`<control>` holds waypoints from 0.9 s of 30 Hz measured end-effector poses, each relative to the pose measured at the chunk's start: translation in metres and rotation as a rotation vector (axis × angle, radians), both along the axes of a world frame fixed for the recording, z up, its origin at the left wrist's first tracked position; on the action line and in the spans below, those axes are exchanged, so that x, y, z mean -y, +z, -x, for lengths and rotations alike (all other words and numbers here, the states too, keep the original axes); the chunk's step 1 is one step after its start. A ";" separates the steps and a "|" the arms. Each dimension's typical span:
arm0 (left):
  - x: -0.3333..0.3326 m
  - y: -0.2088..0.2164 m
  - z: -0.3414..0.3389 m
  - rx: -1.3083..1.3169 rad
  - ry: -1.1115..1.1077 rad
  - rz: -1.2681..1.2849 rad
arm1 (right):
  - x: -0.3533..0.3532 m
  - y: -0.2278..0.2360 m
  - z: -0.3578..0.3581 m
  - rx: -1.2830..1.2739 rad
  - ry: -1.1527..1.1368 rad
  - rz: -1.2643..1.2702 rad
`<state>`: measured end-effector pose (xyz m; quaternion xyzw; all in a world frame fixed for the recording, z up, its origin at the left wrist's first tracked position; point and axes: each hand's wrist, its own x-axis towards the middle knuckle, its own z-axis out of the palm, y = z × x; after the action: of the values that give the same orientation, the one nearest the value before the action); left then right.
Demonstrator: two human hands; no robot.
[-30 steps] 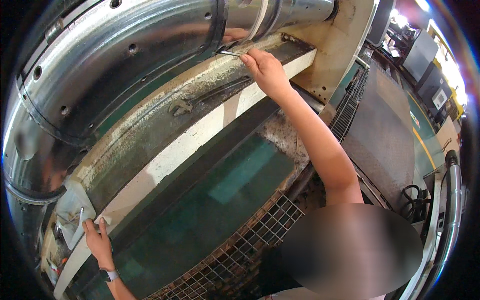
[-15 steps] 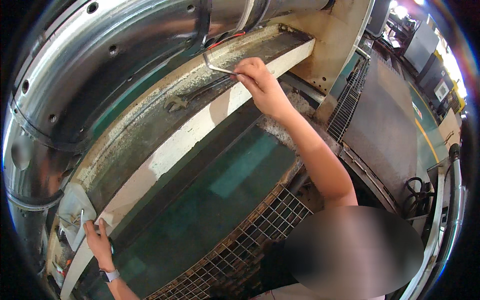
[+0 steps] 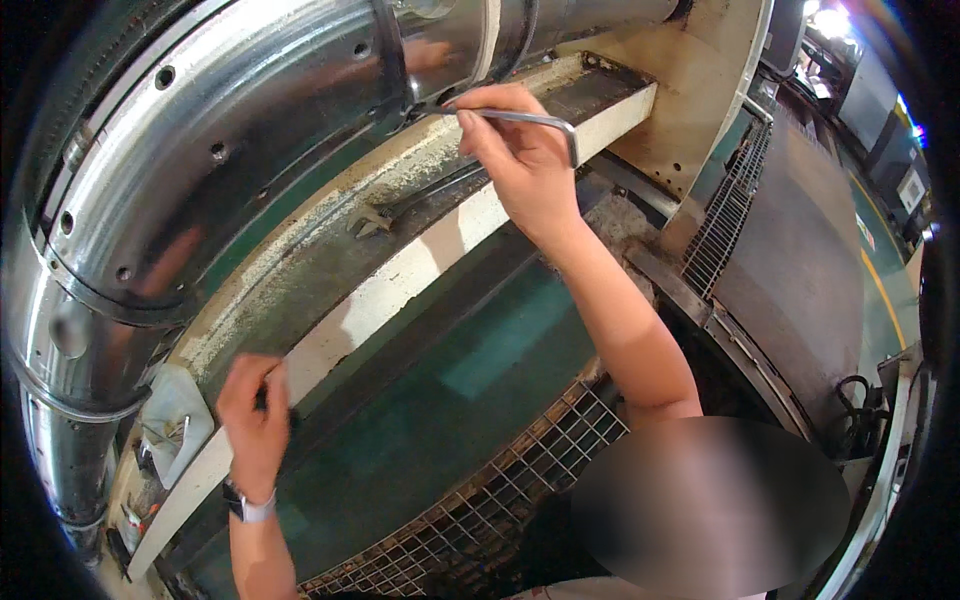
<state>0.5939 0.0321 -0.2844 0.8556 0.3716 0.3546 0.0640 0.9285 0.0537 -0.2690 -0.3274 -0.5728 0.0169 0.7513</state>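
Note:
My right hand (image 3: 525, 165) grips an L-shaped hex key (image 3: 520, 117) in its closed fingers. The long arm of the key points left toward the shiny metal cylinder (image 3: 300, 110), close to a dark clamp seam, and the short arm bends down on the right. My left hand (image 3: 255, 420), with a watch on the wrist, is raised over the white-edged ledge (image 3: 385, 285). Its fingers are curled together and slightly smeared; whatever they may hold is hidden. Beside it stands a whitish plastic container (image 3: 182, 395) with thin metal pieces inside. An adjustable wrench (image 3: 375, 220) lies on the ledge.
Below the ledge is a green floor (image 3: 480, 350) with a metal grating (image 3: 530, 440) along it. A cream metal plate (image 3: 690, 90) rises at the ledge's far end. To the right lie a slotted grate (image 3: 730, 210) and a wide brown metal sheet (image 3: 790, 240).
My left hand has left the plastic container, moving up and right, its fingers now curled. In my right hand the hex key has turned, its long arm now toward the cylinder.

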 end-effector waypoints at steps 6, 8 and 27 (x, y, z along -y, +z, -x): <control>-0.004 0.042 -0.108 0.107 -0.307 -0.059 | -0.006 0.004 -0.002 0.148 -0.152 0.051; -0.009 0.048 -0.126 0.117 -0.349 -0.101 | -0.006 0.004 0.000 0.157 -0.147 0.067; -0.029 0.080 -0.209 0.473 -0.660 0.074 | -0.024 0.001 0.005 0.270 -0.215 -0.103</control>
<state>0.8029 0.0611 -0.2042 0.8209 0.0648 0.4884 0.2888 0.9232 0.0772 -0.2680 -0.3471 -0.6303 -0.1371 0.6808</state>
